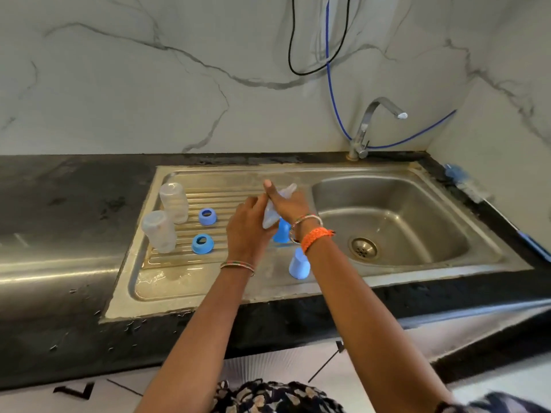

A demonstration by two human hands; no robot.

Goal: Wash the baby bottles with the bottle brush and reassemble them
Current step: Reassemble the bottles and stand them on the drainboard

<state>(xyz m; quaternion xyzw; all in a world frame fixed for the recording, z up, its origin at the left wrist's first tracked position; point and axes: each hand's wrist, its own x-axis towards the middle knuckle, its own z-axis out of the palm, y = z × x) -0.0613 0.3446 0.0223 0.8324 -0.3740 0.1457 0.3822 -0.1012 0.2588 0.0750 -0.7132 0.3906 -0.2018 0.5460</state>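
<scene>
Both hands meet over the middle of the draining board, close to the rim of the basin. The right hand has its fingers and thumb curled around a clear bottle, which lies tilted, one end poking out past the fingers toward the back edge of the sink and the other end hanging down below the palm. The left hand touches the lower part of that bottle from the side, fingers bent against it; how firmly it grips I cannot tell. Two more clear bottles stand upside down near the left edge of the draining board, one in front of the other. Just to their right lie two blue rings. Two blue caps stand near the front edge under the right wrist, one partly hidden. A blue brush lies on the counter at the back right corner.
</scene>
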